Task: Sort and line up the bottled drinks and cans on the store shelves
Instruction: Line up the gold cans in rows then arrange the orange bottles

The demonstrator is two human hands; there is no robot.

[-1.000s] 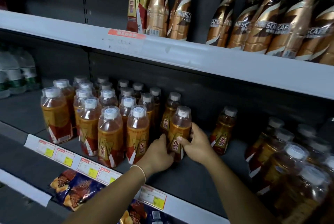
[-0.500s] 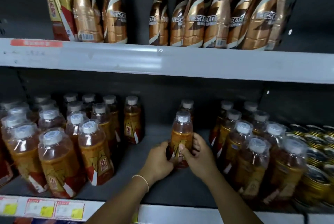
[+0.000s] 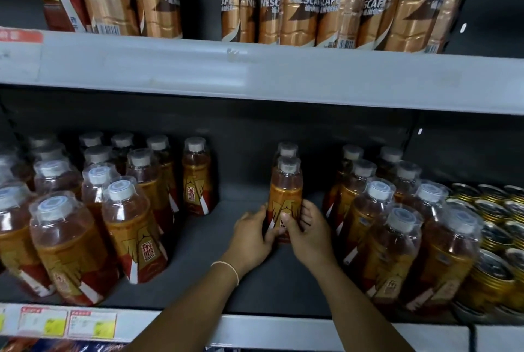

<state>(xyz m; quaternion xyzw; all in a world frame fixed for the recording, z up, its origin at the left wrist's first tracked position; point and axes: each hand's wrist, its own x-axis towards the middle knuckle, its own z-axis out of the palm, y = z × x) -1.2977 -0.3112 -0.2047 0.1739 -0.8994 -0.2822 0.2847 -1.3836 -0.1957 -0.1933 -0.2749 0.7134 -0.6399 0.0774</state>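
An orange drink bottle (image 3: 285, 192) with a white cap stands upright in the open middle of the dark shelf (image 3: 249, 292). My left hand (image 3: 251, 241) grips its lower left side and my right hand (image 3: 307, 235) grips its lower right side, thumb across the label. A second bottle (image 3: 287, 149) stands right behind it, mostly hidden. A group of the same bottles (image 3: 85, 209) fills the left of the shelf, and another group (image 3: 397, 226) stands to the right.
Gold-topped cans (image 3: 499, 226) are packed at the far right. Brown coffee bottles (image 3: 306, 2) line the upper shelf above its grey front rail (image 3: 255, 73). Price tags (image 3: 68, 323) run along the lower rail at left.
Both hands have carried the bottle rightwards away from the left group into the gap in the middle of the shelf. The view has followed to the right and come closer.
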